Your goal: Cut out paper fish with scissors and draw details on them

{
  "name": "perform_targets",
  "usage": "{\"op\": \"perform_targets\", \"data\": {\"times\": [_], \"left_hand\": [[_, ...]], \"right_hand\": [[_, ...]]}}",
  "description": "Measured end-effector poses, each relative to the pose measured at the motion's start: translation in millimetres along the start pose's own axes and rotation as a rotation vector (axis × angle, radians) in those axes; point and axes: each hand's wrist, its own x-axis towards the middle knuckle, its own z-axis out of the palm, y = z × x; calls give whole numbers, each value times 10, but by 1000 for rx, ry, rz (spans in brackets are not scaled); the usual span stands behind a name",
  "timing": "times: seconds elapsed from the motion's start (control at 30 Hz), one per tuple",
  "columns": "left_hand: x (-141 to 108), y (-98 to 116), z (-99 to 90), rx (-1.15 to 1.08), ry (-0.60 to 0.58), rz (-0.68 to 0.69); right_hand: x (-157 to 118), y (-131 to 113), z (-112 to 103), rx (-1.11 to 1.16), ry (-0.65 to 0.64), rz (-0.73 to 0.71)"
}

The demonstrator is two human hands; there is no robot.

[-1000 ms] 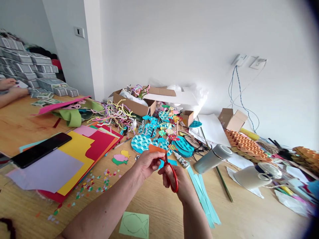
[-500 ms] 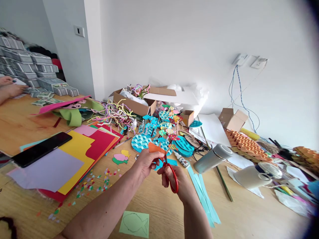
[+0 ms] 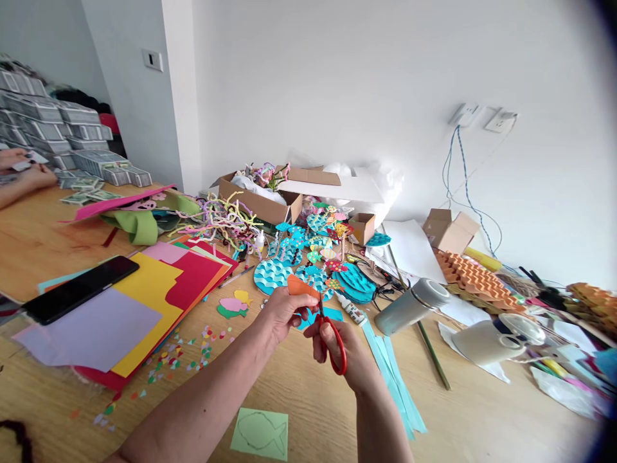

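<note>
My left hand point(image 3: 285, 311) pinches a piece of orange paper point(image 3: 299, 286) over the middle of the table. Red-handled scissors point(image 3: 341, 350) are in my right hand point(image 3: 337, 347), with the fingers wrapped round the handles and the blades at the right edge of the orange paper. How far the blades are parted is too small to tell. Below my wrists lies a light green square of paper point(image 3: 260, 434) with a fish outline drawn on it. Pink, yellow and green paper cut-outs point(image 3: 234, 305) rest to the left of my left hand.
Coloured paper sheets point(image 3: 139, 312) and a black phone point(image 3: 81, 289) lie left, near scattered confetti point(image 3: 193, 354). Blue fish decorations point(image 3: 274, 276) fill the middle back. A grey flask point(image 3: 409, 305), light blue strips point(image 3: 388, 373) and a white mug point(image 3: 496, 339) stand or lie right. Another person's hands point(image 3: 29, 170) are far left.
My hands keep nearly the same place, with the scissors' handles shifted very slightly. At the far left, the other person's hands have moved a little.
</note>
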Motion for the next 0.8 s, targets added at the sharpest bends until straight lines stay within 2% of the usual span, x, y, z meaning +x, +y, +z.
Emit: {"op": "perform_targets", "data": {"times": [0.8], "left_hand": [[2, -8, -4, 41, -13, 28]], "right_hand": [[-29, -41, -8, 14, -26, 27]]}}
